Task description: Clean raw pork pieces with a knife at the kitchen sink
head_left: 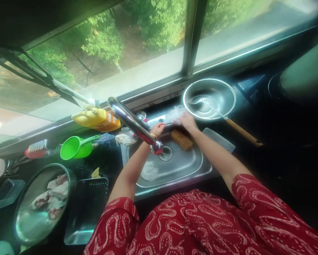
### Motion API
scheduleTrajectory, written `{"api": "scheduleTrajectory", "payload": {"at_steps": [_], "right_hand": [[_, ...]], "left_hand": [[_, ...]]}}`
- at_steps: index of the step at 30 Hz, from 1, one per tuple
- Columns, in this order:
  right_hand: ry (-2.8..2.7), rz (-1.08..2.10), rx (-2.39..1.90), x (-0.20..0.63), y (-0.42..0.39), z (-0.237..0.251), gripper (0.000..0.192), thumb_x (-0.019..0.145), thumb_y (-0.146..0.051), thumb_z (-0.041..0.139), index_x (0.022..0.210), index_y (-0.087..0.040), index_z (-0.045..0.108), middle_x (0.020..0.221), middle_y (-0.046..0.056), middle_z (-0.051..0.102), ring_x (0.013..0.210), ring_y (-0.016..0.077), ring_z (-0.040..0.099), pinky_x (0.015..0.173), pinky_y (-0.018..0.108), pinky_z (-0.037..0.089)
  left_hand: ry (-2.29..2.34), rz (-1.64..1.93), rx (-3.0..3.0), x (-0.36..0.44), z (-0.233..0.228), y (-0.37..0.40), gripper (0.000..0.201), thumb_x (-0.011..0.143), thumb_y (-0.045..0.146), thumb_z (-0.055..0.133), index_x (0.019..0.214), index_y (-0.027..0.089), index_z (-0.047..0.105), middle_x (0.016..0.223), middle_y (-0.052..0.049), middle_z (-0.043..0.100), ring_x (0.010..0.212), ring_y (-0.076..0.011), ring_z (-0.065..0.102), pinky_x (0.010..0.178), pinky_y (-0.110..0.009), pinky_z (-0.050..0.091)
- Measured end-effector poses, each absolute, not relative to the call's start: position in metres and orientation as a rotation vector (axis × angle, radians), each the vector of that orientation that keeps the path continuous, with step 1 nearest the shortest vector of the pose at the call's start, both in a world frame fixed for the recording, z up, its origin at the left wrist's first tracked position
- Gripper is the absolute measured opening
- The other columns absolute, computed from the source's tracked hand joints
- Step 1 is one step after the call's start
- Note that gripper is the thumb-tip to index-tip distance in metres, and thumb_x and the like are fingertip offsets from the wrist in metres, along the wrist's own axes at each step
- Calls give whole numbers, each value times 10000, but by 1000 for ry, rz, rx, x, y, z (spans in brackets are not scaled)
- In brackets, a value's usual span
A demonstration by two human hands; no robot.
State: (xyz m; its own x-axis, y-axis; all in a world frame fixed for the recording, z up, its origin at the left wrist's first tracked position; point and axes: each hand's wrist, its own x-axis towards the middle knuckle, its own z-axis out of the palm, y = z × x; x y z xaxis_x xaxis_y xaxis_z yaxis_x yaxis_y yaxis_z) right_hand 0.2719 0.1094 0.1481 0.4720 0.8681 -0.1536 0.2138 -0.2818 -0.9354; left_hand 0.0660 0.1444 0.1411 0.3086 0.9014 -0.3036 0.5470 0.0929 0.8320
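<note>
Both our hands work at the sink's [175,170] far rim, right hand [187,121] gripping a clear plastic bag [175,114], left hand [157,128] grip unclear; next, we judge, comes rinsing beneath the faucet [134,124].

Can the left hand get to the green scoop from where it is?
Probably yes. The left hand is at the back edge of the sink, and the green scoop lies on the counter further to the left, with only a crumpled white scrap lying low between.

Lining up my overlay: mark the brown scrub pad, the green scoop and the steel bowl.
brown scrub pad [182,139], head view, middle of its top face.
green scoop [73,147], head view, inside of the cup.
steel bowl [222,88], head view, inner wall.
</note>
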Motion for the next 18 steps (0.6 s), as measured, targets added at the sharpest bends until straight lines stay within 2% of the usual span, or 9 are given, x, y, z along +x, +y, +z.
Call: {"api": "scheduleTrajectory", "payload": {"at_steps": [3, 7, 8, 10, 12, 13, 16, 18], "right_hand": [[-842, 866, -1799, 271, 118, 153, 135, 693, -261, 588, 760, -165, 655, 639, -8, 599, 642, 140, 558, 633, 257, 459], [-676, 1032, -1587, 273, 89, 153, 171, 674, -313, 622, 765, -168, 636, 493, -65, 489, 423, 79, 409, 423, 206, 332], [-635, 1061, -1561, 275, 80, 153, 172, 658, -310, 645, 753, -167, 626, 473, -74, 468, 400, 66, 380, 399, 197, 304], [-533, 1102, -1544, 278, 67, 154, 177, 631, -287, 687, 727, -166, 602, 451, -84, 446, 382, 49, 353, 373, 179, 278], [-418, 1148, -1514, 280, 60, 155, 180, 629, -257, 705, 728, -167, 584, 446, -88, 443, 378, 39, 352, 365, 161, 277], [-360, 1174, -1486, 281, 58, 156, 177, 636, -240, 705, 735, -169, 576, 448, -89, 447, 378, 36, 356, 363, 153, 281], [-204, 1224, -1408, 281, 57, 155, 171, 668, -193, 698, 739, -179, 543, 453, -89, 450, 376, 34, 362, 355, 139, 287], [-131, 1233, -1397, 281, 56, 152, 179, 691, -178, 695, 735, -186, 522, 450, -91, 443, 371, 34, 361, 348, 135, 286]], "left_hand": [[1337, 397, 1729, 99, 157, 174, 355, 842, 276, 534, 1138, 131, 666, 764, -42, 628, 683, -159, 593, 699, -283, 502], [1420, 481, 1981, 129, 160, 193, 530, 752, 321, 699, 1247, 153, 610, 1084, -117, 593, 1017, -254, 593, 950, -372, 457], [1419, 455, 2035, 134, 160, 195, 518, 717, 323, 737, 1201, 167, 638, 1145, -125, 563, 1083, -274, 565, 995, -390, 427], [1380, 369, 2106, 142, 160, 198, 326, 675, 284, 768, 976, 176, 709, 1175, -119, 542, 1133, -292, 530, 1032, -406, 392], [1337, 392, 2090, 147, 162, 200, 94, 690, 227, 732, 745, 172, 678, 1076, -96, 581, 1078, -267, 543, 1002, -389, 406], [1323, 478, 2027, 147, 165, 202, 70, 713, 211, 696, 691, 173, 642, 993, -80, 598, 1014, -239, 559, 961, -367, 426], [1270, 857, 1599, 139, 176, 210, 88, 794, 213, 583, 715, 180, 563, 757, -13, 571, 765, -144, 555, 773, -267, 461], [1195, 1014, 1283, 130, 185, 216, 76, 821, 224, 548, 761, 184, 523, 700, 17, 548, 669, -106, 533, 675, -214, 439]]}}
